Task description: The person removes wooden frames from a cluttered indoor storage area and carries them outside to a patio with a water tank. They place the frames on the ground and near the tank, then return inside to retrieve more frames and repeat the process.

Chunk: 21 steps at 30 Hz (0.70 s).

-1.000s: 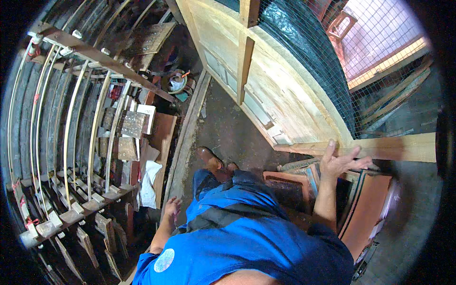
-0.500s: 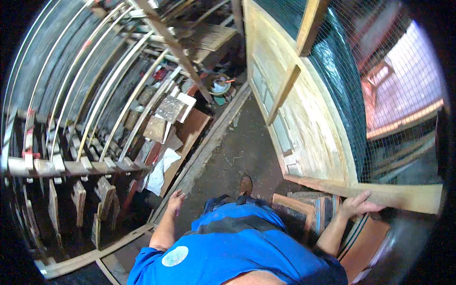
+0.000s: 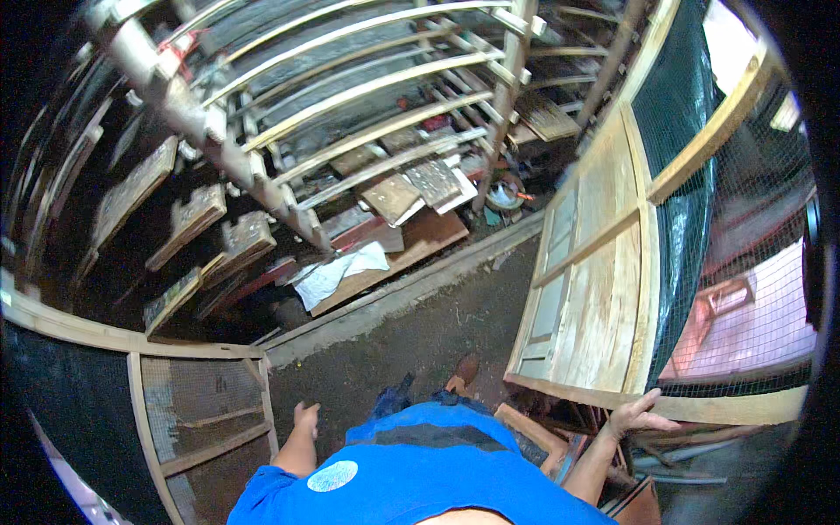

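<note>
My right hand (image 3: 632,415) lies against the pale wooden bottom rail (image 3: 731,409) of a mesh-and-board door panel. Its fingers are stretched out and spread along the rail, not wrapped round it. Above the rail stand light wooden boards (image 3: 604,306) and a wire mesh (image 3: 770,297) with dark green plastic sheeting (image 3: 674,254) behind part of it. Low on the left, my left hand (image 3: 304,419) hangs in the air over the dirt floor, fingers apart, holding nothing.
Slatted wooden racks (image 3: 376,114) fill the far left. Beneath them lie several board pieces (image 3: 394,198) and a white cloth (image 3: 341,273). A concrete curb (image 3: 420,284) edges the floor. A mesh-panelled wooden frame (image 3: 144,394) stands near left; framed panels (image 3: 534,433) lean below my right hand.
My view has turned left, so the racks shift rightward and the near-left mesh frame shows. My right hand stays at the rail, its fingers now more spread. My left hand remains free.
</note>
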Motion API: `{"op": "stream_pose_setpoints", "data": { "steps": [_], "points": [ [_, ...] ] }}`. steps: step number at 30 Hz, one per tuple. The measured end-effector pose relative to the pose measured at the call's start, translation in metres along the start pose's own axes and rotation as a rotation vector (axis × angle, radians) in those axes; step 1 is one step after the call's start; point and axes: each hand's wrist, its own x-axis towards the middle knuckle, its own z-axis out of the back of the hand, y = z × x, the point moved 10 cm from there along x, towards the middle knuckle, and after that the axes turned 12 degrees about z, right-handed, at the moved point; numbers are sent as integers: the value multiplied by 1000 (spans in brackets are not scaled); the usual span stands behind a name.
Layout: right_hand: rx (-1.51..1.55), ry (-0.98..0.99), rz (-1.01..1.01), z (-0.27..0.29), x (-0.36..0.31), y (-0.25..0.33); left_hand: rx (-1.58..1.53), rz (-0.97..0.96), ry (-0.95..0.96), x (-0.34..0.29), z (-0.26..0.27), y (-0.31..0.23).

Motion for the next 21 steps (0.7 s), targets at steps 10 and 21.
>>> {"op": "stream_pose_setpoints", "data": {
  "steps": [10, 21],
  "points": [
    [-77, 118, 232, 4, -55, 108, -164, 431, -1305, -58, 355, 190],
    [21, 212, 474, -37, -67, 268, -119, 205, -1510, -133, 538, 182]
  ]
}}
